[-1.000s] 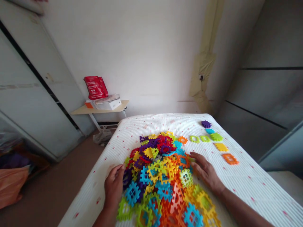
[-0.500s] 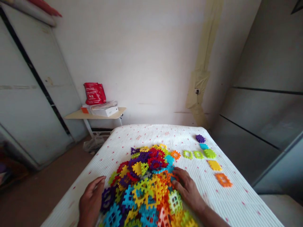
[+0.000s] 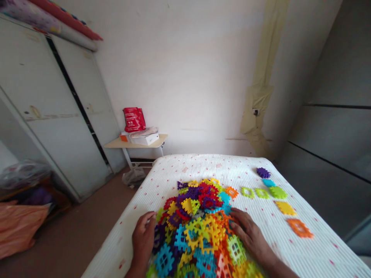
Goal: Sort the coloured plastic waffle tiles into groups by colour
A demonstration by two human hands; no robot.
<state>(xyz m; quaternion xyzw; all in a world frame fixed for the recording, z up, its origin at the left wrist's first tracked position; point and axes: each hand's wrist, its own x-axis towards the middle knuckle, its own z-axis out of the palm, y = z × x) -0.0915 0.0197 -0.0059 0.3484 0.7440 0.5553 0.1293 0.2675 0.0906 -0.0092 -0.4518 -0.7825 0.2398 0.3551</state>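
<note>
A heaped pile of toothed plastic building tiles (image 3: pixel 203 227) in purple, red, yellow, green, blue and orange lies between my hands. My left hand (image 3: pixel 143 239) rests at the pile's left edge, loosely curved, with nothing visible in it. On the other side, my right hand (image 3: pixel 251 233) lies with its fingers apart against the pile's right edge, near orange and blue tiles; its fingertips partly overlap the pieces. A pale green window tile (image 3: pixel 236 249) sits just beside my right wrist. Some tiles below are cut off by the frame's bottom edge.
To the right, separate tiles form an angled line: purple (image 3: pixel 263 172), blue (image 3: pixel 269 183), green (image 3: pixel 277 192), yellow (image 3: pixel 285 207) and orange (image 3: pixel 300 227), with green frames (image 3: pixel 262 193) leading left. All lie on a white dotted bedcover (image 3: pixel 197 166). Behind stands a small table (image 3: pixel 116 143).
The camera has turned left, so the whole scene sits further right in view. My hands stay at either side of the pile, and the tiles show no clear rearrangement.
</note>
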